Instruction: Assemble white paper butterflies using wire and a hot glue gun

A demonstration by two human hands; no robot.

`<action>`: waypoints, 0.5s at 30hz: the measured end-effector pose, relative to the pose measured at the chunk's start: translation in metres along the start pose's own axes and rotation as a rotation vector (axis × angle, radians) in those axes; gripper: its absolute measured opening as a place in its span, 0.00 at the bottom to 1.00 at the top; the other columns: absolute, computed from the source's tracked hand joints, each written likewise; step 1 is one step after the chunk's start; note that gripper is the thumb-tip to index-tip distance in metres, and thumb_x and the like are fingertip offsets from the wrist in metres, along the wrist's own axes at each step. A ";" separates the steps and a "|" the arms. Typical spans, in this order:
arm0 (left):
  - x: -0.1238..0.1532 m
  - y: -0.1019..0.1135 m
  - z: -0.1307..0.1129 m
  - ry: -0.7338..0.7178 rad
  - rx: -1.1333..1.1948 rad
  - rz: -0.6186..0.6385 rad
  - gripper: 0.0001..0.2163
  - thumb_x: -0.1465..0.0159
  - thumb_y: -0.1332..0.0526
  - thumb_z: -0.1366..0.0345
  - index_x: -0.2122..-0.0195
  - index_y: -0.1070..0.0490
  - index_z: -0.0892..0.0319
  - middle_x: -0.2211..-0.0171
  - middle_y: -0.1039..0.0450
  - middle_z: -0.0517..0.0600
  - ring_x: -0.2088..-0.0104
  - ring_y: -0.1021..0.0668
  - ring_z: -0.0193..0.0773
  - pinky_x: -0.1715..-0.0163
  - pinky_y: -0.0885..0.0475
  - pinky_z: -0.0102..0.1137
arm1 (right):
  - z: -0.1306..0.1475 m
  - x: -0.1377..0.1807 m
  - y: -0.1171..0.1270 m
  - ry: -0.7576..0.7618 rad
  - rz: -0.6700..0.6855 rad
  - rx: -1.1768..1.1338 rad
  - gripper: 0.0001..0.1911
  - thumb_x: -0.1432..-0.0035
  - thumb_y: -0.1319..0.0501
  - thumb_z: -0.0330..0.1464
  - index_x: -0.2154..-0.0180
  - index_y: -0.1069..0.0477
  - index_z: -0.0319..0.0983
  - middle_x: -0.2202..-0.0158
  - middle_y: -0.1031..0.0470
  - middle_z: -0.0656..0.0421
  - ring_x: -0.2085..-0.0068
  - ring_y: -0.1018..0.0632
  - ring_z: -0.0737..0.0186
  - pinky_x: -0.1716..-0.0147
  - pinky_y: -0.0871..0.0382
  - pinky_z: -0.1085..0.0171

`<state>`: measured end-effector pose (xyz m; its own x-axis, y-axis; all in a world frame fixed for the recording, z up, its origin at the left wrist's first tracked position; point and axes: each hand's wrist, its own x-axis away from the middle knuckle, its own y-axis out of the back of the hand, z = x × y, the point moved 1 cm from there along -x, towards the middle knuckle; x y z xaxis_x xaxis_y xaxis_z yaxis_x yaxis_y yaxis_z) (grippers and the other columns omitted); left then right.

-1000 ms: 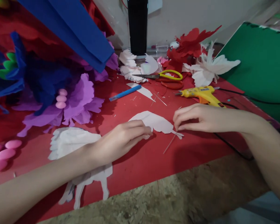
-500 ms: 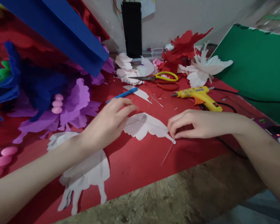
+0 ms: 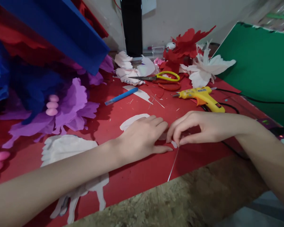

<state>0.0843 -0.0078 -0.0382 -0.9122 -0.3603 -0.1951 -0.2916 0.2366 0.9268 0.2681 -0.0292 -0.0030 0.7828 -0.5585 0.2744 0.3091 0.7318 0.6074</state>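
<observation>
1. Two bare hands are at one white wing cutout [image 3: 133,121], which lies on the red sheet [image 3: 142,173] and is mostly hidden beneath the left hand.
2. The left hand [image 3: 142,137] is spread palm down over it, thumb apart from the fingers, gripping nothing that shows.
3. The right hand [image 3: 198,127] has its thumb and fingertips pinched together on the upper end of a thin stick [image 3: 172,167], which slants down toward the sheet's front edge. Whether the pinch also takes in the wing's tail is hard to tell, as the fingers cover it.
4. Cutting looks done for this wing: its visible edge is cleanly rounded. No stick shows along that part, so the two do not appear joined there.
5. More white cutouts [image 3: 69,146] lie flat under the left forearm, seemingly cut but not assembled.
6. Farther back, a white butterfly [image 3: 207,67] and a red butterfly [image 3: 190,44] look made up.
7. The glue gun [image 3: 201,94], scissors [image 3: 153,78] and blue marker [image 3: 121,96] lie untouched beyond the hands.
</observation>
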 end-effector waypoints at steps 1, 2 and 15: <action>0.000 -0.001 0.000 0.003 0.014 -0.009 0.12 0.42 0.36 0.57 0.69 0.33 0.62 0.71 0.30 0.47 0.71 0.30 0.36 0.69 0.36 0.29 | 0.000 0.001 0.001 0.004 -0.009 0.002 0.12 0.40 0.46 0.35 0.67 0.27 0.36 0.62 0.26 0.59 0.62 0.26 0.71 0.61 0.35 0.70; 0.001 -0.002 0.001 0.007 0.036 -0.016 0.10 0.41 0.36 0.59 0.69 0.33 0.62 0.71 0.30 0.47 0.70 0.30 0.36 0.69 0.37 0.29 | 0.001 0.002 0.002 0.005 -0.022 0.001 0.12 0.40 0.46 0.36 0.68 0.27 0.36 0.62 0.26 0.59 0.62 0.26 0.71 0.61 0.35 0.71; 0.001 0.002 0.008 0.007 0.178 0.018 0.07 0.43 0.35 0.65 0.69 0.31 0.62 0.71 0.32 0.46 0.70 0.31 0.32 0.72 0.39 0.25 | 0.006 0.014 0.008 -0.114 0.122 0.022 0.13 0.42 0.45 0.36 0.66 0.25 0.37 0.65 0.25 0.59 0.71 0.28 0.74 0.73 0.37 0.73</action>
<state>0.0800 -0.0004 -0.0389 -0.9161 -0.3602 -0.1758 -0.3217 0.3991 0.8586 0.2779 -0.0336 0.0102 0.7472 -0.5075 0.4291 0.2029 0.7890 0.5799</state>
